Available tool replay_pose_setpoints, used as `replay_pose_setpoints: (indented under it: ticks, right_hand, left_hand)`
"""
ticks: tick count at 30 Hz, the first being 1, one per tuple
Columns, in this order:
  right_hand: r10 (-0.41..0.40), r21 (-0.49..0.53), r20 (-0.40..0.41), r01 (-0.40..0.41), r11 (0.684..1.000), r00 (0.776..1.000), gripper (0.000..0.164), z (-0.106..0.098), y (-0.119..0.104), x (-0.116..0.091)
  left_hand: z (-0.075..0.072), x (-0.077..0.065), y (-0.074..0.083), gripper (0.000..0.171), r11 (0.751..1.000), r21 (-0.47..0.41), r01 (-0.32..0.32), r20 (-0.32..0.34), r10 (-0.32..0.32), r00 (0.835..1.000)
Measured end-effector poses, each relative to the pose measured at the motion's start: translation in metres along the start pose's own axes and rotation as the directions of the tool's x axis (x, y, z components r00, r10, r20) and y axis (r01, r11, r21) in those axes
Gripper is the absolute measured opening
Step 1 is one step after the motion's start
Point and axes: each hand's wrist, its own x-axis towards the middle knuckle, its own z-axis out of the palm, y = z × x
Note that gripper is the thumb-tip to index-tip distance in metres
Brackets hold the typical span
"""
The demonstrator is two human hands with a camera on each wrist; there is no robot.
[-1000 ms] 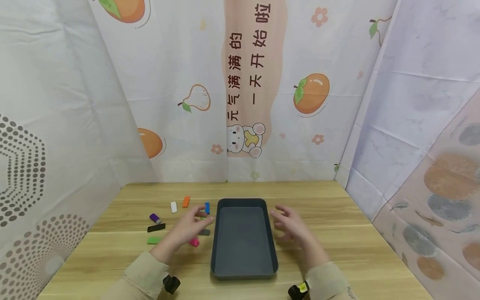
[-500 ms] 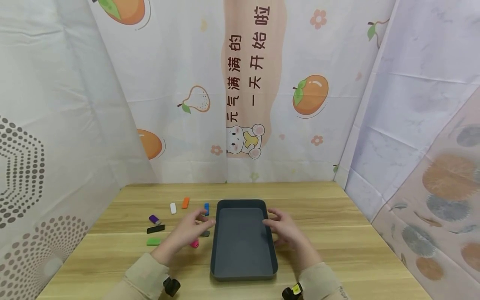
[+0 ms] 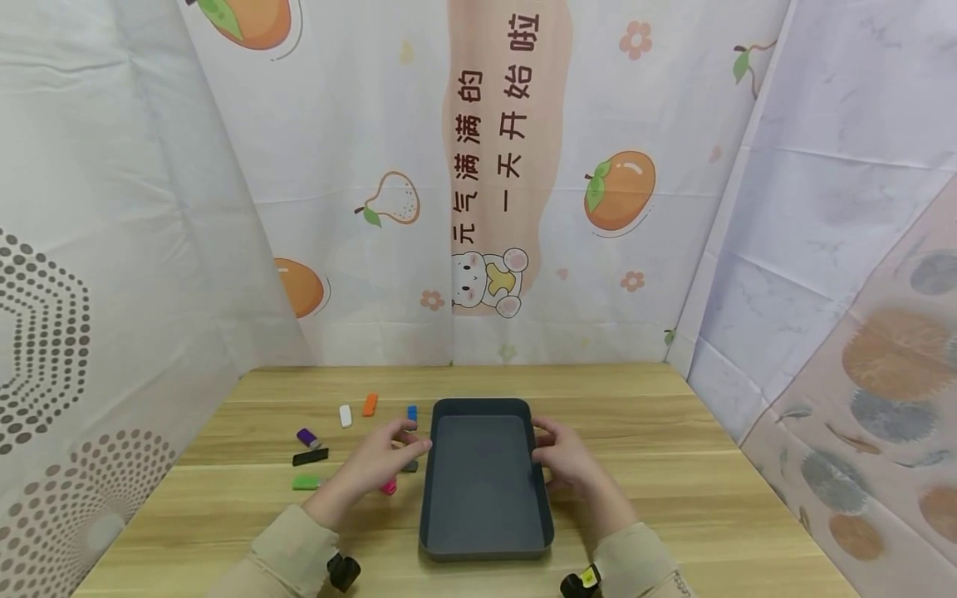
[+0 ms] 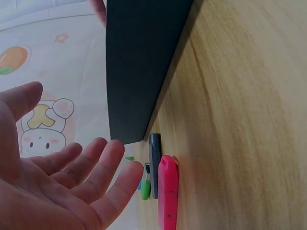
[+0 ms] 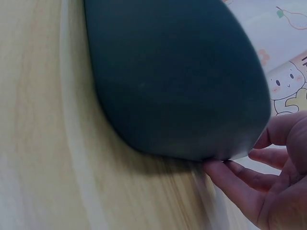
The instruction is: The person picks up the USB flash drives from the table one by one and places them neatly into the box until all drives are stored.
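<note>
A dark grey rectangular tray (image 3: 486, 498) lies on the wooden table. My right hand (image 3: 574, 461) pinches its right wall, thumb over the rim and fingers against the outside, as the right wrist view shows of the tray wall (image 5: 182, 81). My left hand (image 3: 372, 463) hovers at the tray's left side with relaxed, spread fingers and holds nothing. Below it lie a pink USB flash drive (image 4: 168, 194), a dark grey one (image 4: 155, 160) and a green one (image 4: 146, 188). The left hand partly hides these in the head view.
More small sticks lie to the left: orange (image 3: 370, 404), white (image 3: 345, 415), purple (image 3: 306, 437), black (image 3: 310, 457), green (image 3: 305, 482) and blue (image 3: 412, 415). Printed curtains (image 3: 635, 274) enclose the wooden table (image 3: 658, 490) at the back and sides.
My right hand has moved left from beside the tray onto its right wall and now pinches it. The left hand has hardly moved, and the tray stays in place.
</note>
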Motion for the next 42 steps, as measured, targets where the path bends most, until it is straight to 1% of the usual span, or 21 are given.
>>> replay_pose_setpoints:
  ticks: [6,9,12,16,23,28,32,38,42]
  right_hand:
    - [0.002,0.006,0.001,-0.002,1.0,1.0,0.078,-0.001,0.001,0.001]
    - [0.001,0.004,0.003,-0.001,1.0,1.0,0.078,-0.001,0.0,0.0]
    - [0.002,0.0,-0.002,-0.002,1.0,1.0,0.078,-0.001,0.0,0.0]
    - [0.003,-0.007,-0.01,-0.003,1.0,1.0,0.078,-0.001,-0.001,0.0]
    - [-0.007,-0.015,-0.002,0.007,1.0,1.0,0.076,-0.002,0.0,0.0]
    - [-0.007,-0.022,-0.003,0.007,1.0,1.0,0.076,-0.002,0.002,-0.001]
    - [-0.001,-0.023,-0.015,0.0,1.0,1.0,0.076,-0.003,0.003,-0.002]
    - [-0.002,-0.016,-0.021,0.001,1.0,1.0,0.075,-0.003,0.003,-0.001]
    - [0.006,-0.01,-0.019,-0.006,1.0,1.0,0.076,-0.003,0.002,0.0]
  left_hand:
    - [0.0,0.0,0.0,0.059,1.0,-0.002,-0.002,0.006,0.002,1.0]
    - [-0.002,0.0,0.001,0.058,1.0,-0.002,0.0,0.01,0.0,1.0]
    - [-0.008,0.001,0.005,0.054,1.0,-0.005,-0.008,0.009,0.008,1.0]
    - [-0.021,0.003,0.014,0.053,0.999,0.0,-0.041,0.002,0.041,0.999]
    - [-0.041,0.01,0.026,0.057,0.989,0.11,-0.099,-0.015,0.101,0.995]
    - [-0.053,0.014,0.029,0.057,0.986,0.134,-0.102,-0.021,0.106,0.994]
    - [-0.061,0.018,0.026,0.063,0.982,0.162,-0.098,-0.02,0.103,0.995]
    - [-0.074,0.022,0.019,0.071,0.967,0.245,-0.075,-0.07,0.094,0.993]
    - [-0.084,0.023,0.015,0.072,0.953,0.295,-0.073,-0.079,0.1,0.992]
